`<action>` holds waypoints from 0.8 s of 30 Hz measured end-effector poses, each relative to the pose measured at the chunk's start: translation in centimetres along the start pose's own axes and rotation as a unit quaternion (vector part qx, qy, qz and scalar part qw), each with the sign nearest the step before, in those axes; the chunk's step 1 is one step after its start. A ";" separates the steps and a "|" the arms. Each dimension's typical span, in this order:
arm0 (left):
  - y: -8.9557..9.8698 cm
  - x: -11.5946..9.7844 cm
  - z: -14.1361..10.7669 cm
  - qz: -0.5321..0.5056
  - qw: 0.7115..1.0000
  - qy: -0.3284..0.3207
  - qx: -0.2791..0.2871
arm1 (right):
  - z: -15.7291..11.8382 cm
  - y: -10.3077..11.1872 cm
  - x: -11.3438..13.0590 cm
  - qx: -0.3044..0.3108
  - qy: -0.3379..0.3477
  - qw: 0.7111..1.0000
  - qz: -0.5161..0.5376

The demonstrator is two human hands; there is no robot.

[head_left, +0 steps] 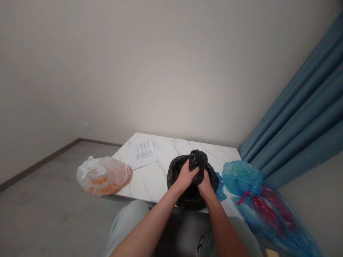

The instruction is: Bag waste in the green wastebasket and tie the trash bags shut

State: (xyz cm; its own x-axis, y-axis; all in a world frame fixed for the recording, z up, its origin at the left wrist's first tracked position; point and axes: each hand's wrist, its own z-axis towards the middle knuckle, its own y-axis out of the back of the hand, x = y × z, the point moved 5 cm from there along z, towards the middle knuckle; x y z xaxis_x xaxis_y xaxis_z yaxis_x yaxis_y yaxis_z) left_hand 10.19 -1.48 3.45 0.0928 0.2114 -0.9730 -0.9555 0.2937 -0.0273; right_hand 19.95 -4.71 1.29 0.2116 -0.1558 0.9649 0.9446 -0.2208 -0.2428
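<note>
A black plastic bag (178, 175) sits on the white marble tabletop (158, 182), with its top gathered into a bunched neck (198, 160). My left hand (185, 175) and my right hand (205, 185) both grip that neck, close together, with the fingers curled around the plastic. The hands hide the middle of the bag. A small piece of blue plastic (221, 188) shows just past my right hand, beside the black bag.
A sheet of printed paper (143, 154) lies on the table. A white and orange plastic bag (102, 175) sits at the left edge. A large blue bag (241, 177) with red inside leans at the right, near a blue curtain (300, 107). My knees (128, 225) lie below.
</note>
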 end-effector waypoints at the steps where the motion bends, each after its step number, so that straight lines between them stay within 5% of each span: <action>1: 0.5 0.2 0.2 0.006 0.999 0.009 -0.039 | -0.1 -0.5 -0.1 0.032 -0.024 0.999 0.014; 3: 2.1 0.4 0.4 0.032 0.993 0.015 -0.109 | 0.0 -0.9 -0.2 0.071 -0.057 0.996 0.009; 6: 4.3 -0.2 0.5 0.099 0.983 -0.029 -0.155 | 0.5 0.3 0.0 -0.022 -0.032 0.999 -0.020; 8: 4.3 -0.7 0.4 0.152 0.978 -0.067 -0.125 | 0.6 0.4 -0.2 -0.064 -0.026 0.997 0.017; 13: 1.0 -0.9 -0.3 0.234 0.959 -0.159 0.006 | 0.1 -2.6 -1.6 0.021 -0.142 0.976 0.167; 20: -1.2 -1.3 -1.5 0.350 0.912 -0.209 0.049 | 0.3 0.2 -1.8 -0.136 -0.109 0.969 0.173; 24: -1.7 -2.6 -2.6 0.296 0.914 -0.251 0.117 | 0.7 0.6 -2.6 -0.045 -0.150 0.971 0.184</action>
State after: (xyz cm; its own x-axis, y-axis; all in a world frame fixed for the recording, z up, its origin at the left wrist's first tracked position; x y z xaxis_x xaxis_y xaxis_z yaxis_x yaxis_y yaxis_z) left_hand 10.81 -4.98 5.39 -0.2489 0.7816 -0.5720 -0.7987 0.1683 0.5776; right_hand 20.13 -3.76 -1.28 0.6058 0.0443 0.7944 0.7692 -0.2878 -0.5705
